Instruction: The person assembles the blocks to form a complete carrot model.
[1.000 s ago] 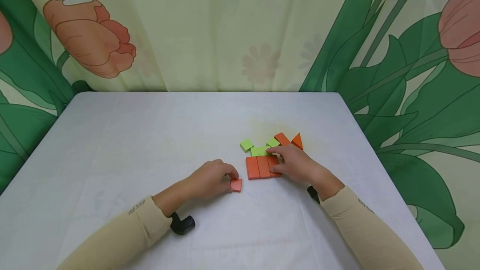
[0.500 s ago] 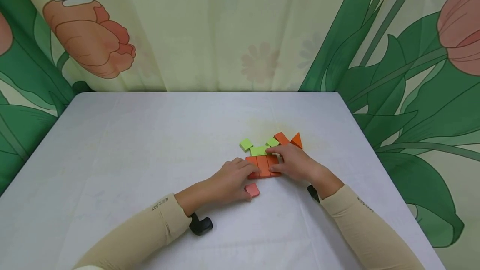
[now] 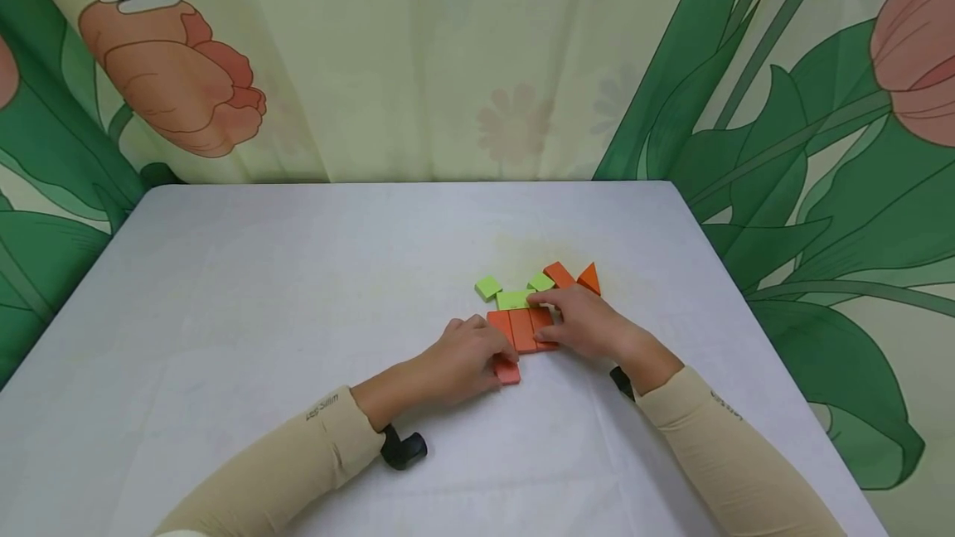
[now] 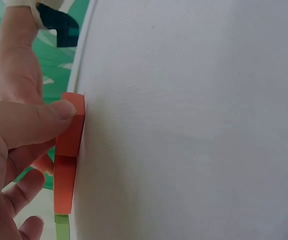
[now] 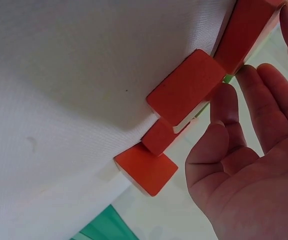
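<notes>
In the head view my left hand pinches a small pinkish-red block against the near edge of a row of orange blocks. The left wrist view shows the thumb on that pinkish-red block, touching an orange block. My right hand rests at the row's right end, thumb on the rightmost orange block and a fingertip at a light green block. From the right wrist, this hand has loosely bent fingers beside an orange block; its palm holds nothing.
Behind the row lie two small green blocks, an orange block and an orange triangle. A white cloth covers the table. A printed curtain hangs behind its far edge.
My left hand has moved right with the pinkish-red block. That block was apart from the row, then tilted, and now lies straight against its front left. The right hand stays in place.
</notes>
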{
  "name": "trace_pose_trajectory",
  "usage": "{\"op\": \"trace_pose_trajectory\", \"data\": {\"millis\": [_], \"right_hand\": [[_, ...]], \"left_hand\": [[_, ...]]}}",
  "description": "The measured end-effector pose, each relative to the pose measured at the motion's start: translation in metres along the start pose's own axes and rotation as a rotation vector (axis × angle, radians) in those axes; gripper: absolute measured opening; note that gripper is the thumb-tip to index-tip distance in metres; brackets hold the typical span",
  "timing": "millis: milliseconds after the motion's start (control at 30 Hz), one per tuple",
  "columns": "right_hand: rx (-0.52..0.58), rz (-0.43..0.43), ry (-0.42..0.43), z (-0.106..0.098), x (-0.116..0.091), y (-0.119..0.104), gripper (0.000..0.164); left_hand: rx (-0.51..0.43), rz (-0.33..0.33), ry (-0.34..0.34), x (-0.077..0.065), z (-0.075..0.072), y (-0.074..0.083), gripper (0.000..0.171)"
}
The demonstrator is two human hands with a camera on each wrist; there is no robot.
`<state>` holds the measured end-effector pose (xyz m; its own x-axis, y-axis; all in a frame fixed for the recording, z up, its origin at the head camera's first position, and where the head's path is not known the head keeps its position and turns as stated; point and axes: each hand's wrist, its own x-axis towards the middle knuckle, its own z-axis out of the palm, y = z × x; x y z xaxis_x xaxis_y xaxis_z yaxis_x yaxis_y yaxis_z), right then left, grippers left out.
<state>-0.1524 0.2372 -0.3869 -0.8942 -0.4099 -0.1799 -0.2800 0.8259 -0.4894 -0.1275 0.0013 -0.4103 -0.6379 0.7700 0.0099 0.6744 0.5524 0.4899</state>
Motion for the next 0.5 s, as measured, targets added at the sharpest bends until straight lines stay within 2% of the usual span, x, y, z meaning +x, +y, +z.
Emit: {"op": "trace_pose_trajectory", "data": {"millis": [267,500], "right_hand": [[0.008,-0.010,-0.003,0.000,0.000,0.001,0.051],[0.011,-0.016,-0.001,-0.001,0.000,0.001,0.051]], "left_hand": [[-0.013,-0.074,0.026,0.011,0.001,-0.001,0.041],[-0.008,-0.091,0.012,0.014,-0.001,0.000,0.046]]}}
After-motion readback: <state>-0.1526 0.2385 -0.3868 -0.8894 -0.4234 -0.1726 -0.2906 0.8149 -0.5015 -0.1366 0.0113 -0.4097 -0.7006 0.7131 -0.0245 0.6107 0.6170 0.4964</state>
